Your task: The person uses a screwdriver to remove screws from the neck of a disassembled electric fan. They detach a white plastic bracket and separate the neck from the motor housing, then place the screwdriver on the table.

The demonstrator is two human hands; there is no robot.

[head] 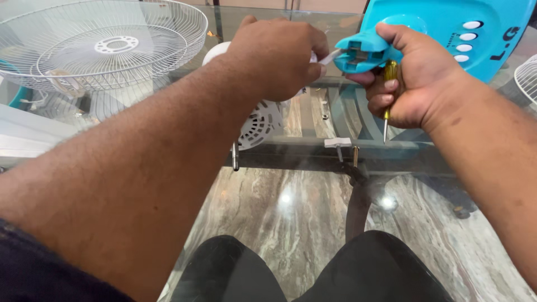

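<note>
Wire mesh fills the far left of the view: a white fan guard [103,47] lies flat on the glass table [302,148], with a second white guard [527,78] just showing at the right edge. Moving rightward, the person's left forearm crosses the picture diagonally, and the left hand [277,53] closes from above over the rounded white fan motor housing [258,124], whose vented rear shell shows below the hand. Its fingers are curled together on the housing; the tips cannot be seen clearly. A thin white part [330,56] runs from under this hand toward the turquoise neck joint [363,51].

Right of centre, the right hand [411,78] holds that turquoise neck joint, thumb on top and fingers wrapped below, clamped on it. The same hand also pins a small screwdriver [387,98] with a yellow handle against the palm, its blade pointing down. Behind the hand, the turquoise fan base [447,28] with white oval buttons lies tilted on the table.

On the glass below the hands lie a small white bracket [338,142], a brass screw [355,155] and a metal pin [235,156]. Marbled floor and the person's dark-clad knees show through the glass.
</note>
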